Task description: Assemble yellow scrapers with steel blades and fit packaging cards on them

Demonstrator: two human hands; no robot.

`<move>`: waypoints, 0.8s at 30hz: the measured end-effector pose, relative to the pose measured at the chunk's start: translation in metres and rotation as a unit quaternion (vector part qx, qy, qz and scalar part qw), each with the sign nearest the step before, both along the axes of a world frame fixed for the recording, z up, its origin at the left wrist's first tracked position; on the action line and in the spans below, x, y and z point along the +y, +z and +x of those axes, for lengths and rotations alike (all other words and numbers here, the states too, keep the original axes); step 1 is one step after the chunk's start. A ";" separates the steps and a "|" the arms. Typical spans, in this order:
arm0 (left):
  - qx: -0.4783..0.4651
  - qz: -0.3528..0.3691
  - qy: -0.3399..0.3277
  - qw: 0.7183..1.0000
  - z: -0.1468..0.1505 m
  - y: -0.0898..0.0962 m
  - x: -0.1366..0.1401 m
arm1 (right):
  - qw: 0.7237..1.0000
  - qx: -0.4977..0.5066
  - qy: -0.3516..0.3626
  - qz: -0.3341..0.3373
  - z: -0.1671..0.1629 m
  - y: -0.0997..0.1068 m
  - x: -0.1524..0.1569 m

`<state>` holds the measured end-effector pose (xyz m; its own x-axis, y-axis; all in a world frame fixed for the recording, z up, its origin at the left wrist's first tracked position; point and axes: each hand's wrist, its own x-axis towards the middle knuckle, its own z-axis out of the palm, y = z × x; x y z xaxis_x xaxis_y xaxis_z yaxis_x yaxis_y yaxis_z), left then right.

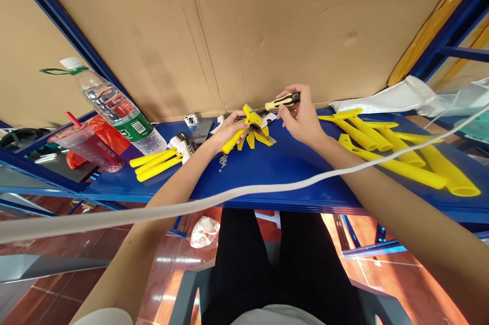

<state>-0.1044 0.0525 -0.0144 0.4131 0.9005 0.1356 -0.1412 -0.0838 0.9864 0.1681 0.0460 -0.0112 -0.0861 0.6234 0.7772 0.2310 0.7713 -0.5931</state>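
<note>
My left hand (231,130) is closed around a yellow scraper handle (234,141), its flared head (252,117) pointing up and to the right. In my right hand (301,118) is a screwdriver (281,103) with a pale yellow and black grip, its shaft directed left toward the flared head. Whether the tip touches a screw is too small to tell. Under the held handle lie several yellow pieces (251,140) with metal blades. Small screws (223,160) are scattered on the blue shelf (267,177) just below my left hand.
Several yellow hollow handles (405,174) are piled at the right. Yellow-handled scrapers (156,164) lie left, near a water bottle (128,111) and a red drink cup (89,144). A white cable (244,190) crosses the view. Cardboard (286,29) stands behind.
</note>
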 end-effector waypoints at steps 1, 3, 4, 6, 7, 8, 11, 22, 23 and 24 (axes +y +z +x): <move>0.001 0.003 0.006 1.000 0.000 -0.001 0.001 | 1.000 -0.002 0.008 -0.002 0.000 0.000 -0.001; 0.003 0.011 0.021 1.000 0.001 -0.001 0.001 | 1.000 -0.004 0.016 -0.006 -0.001 0.000 -0.002; 0.004 0.016 0.029 0.999 0.001 -0.001 0.002 | 1.000 -0.005 0.014 -0.008 -0.001 0.001 -0.002; 0.007 0.025 0.045 0.999 0.002 0.000 0.001 | 1.000 -0.007 -0.002 -0.012 0.000 0.002 -0.003; 0.010 0.029 0.051 0.998 0.003 0.000 0.001 | 1.000 -0.007 -0.013 -0.015 0.001 0.002 -0.003; 0.013 0.033 0.056 0.998 0.003 0.001 0.000 | 1.000 -0.004 -0.025 -0.018 0.001 0.003 -0.003; 0.018 0.048 0.064 0.997 0.004 0.003 -0.002 | 0.998 0.013 -0.055 -0.027 0.004 0.003 -0.001; -0.006 0.074 0.094 0.993 0.006 0.003 0.001 | 0.998 0.024 -0.015 -0.048 0.001 -0.004 0.002; -0.010 0.072 0.101 0.992 0.006 0.003 0.001 | 0.998 0.021 -0.014 -0.051 0.000 -0.005 0.001; -0.014 0.071 0.108 0.992 0.006 0.004 0.001 | 0.998 0.018 -0.015 -0.054 -0.002 -0.005 0.000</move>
